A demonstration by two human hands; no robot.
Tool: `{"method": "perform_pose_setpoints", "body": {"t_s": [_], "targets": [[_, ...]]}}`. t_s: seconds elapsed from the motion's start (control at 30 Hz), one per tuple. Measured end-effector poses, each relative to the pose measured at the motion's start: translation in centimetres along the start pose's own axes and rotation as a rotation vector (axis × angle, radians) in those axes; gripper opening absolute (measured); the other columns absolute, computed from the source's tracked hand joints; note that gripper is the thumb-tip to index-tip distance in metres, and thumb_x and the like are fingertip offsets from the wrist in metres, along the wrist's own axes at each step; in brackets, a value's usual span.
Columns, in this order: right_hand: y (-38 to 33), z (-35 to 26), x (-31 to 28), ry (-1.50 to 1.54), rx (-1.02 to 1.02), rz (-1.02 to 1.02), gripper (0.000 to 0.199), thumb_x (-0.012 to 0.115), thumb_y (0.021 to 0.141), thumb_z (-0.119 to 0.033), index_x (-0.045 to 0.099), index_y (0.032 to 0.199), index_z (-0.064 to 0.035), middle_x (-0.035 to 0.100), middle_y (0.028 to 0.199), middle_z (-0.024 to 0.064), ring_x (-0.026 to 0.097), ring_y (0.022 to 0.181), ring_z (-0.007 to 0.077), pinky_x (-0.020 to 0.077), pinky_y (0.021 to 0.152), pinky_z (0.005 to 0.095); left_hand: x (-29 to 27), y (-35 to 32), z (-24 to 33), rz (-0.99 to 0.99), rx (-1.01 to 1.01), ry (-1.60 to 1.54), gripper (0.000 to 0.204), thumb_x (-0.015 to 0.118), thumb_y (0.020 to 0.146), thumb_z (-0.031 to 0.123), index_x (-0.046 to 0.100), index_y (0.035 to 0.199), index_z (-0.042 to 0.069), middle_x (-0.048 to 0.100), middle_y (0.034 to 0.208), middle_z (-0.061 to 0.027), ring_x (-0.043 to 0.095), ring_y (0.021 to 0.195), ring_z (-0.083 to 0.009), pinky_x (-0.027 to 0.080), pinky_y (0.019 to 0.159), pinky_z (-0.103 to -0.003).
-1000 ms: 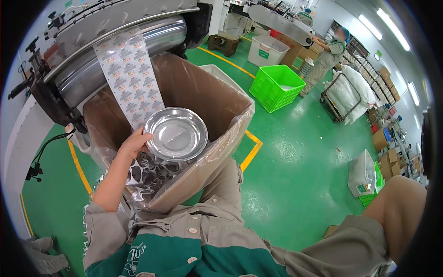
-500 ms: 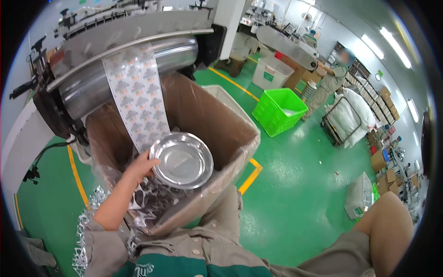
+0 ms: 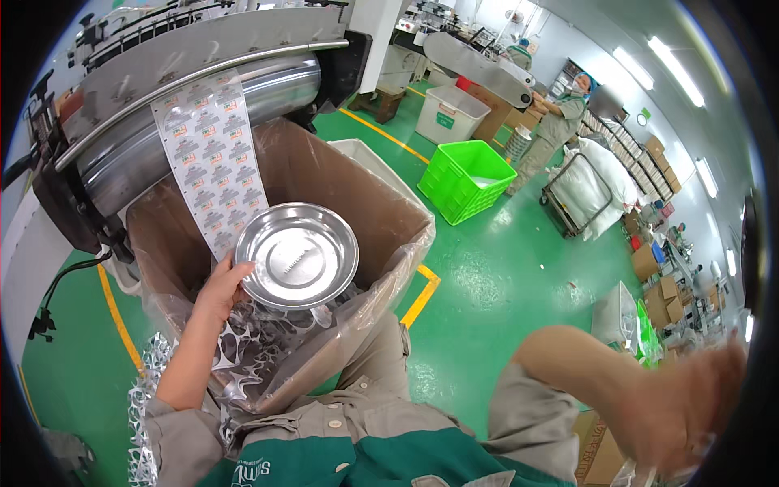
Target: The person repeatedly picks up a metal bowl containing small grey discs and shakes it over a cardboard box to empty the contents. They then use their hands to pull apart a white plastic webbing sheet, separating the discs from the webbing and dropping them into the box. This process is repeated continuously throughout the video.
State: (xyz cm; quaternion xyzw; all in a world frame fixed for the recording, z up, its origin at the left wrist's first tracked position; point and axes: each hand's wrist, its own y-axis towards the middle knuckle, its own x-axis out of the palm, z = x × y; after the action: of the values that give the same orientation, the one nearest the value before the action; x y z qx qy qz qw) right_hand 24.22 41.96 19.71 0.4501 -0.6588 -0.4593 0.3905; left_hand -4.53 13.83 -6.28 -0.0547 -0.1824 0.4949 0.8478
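Note:
My left hand (image 3: 221, 286) grips the left rim of a round, shiny metal dish (image 3: 299, 253), thumb on top of the edge. The dish is tilted so its inside shows, and nothing lies in it. It is above a brown carton (image 3: 369, 195) lined with clear plastic. Silvery punched-out foil scrap (image 3: 243, 357) fills the carton's near part. Behind the dish a printed strip (image 3: 213, 154) hangs from a metal roller (image 3: 280, 88) into the carton. Away at the far right, my right hand (image 3: 677, 406) is raised; motion smears its fingers, and whether anything is in them cannot be seen.
A bright green crate (image 3: 464, 188) stands on the green floor beyond the carton, with a white bin (image 3: 446, 122) behind it. Farther right are a loaded trolley (image 3: 578, 195) and another person (image 3: 560, 114). More foil scrap (image 3: 144, 406) hangs outside the carton, left.
My right arm has swung into view at the right, its hand now out to the side. The left hand still holds the dish, now tilted differently. The whole view has shifted slightly.

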Motion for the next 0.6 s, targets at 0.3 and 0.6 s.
{"method": "perform_pose_setpoints", "body": {"t_s": [0.3, 0.6], "targets": [[-17.8, 21.2, 10.1, -0.726, 0.236, -1.298, 0.052, 0.070, 0.065, -0.024, 0.050, 0.113, -0.0146, 0.054, 0.109, 0.0046, 0.050, 0.107, 0.0212, 0.0290, 0.097, 0.0502, -2.7, -1.3, 0.5, 0.119, 0.053, 0.036, 0.052, 0.056, 0.082, 0.017, 0.036, 0.129, 0.006, 0.055, 0.106, -0.0049, 0.059, 0.083, -0.0120, 0.051, 0.063, -0.025], [-17.8, 34.2, 8.2, -0.634, 1.051, -1.489, 0.044, 0.069, 0.072, -0.017, 0.047, 0.108, -0.0027, 0.058, 0.089, 0.0109, 0.055, 0.086, 0.0152, 0.0437, 0.074, 0.0298, -7.9, -5.0, -0.8, 0.051, 0.367, 1.224, 0.038, 0.056, 0.081, 0.024, 0.051, 0.109, 0.000, 0.060, 0.083, -0.0216, 0.058, 0.076, -0.0382, 0.046, 0.068, -0.042]]}}
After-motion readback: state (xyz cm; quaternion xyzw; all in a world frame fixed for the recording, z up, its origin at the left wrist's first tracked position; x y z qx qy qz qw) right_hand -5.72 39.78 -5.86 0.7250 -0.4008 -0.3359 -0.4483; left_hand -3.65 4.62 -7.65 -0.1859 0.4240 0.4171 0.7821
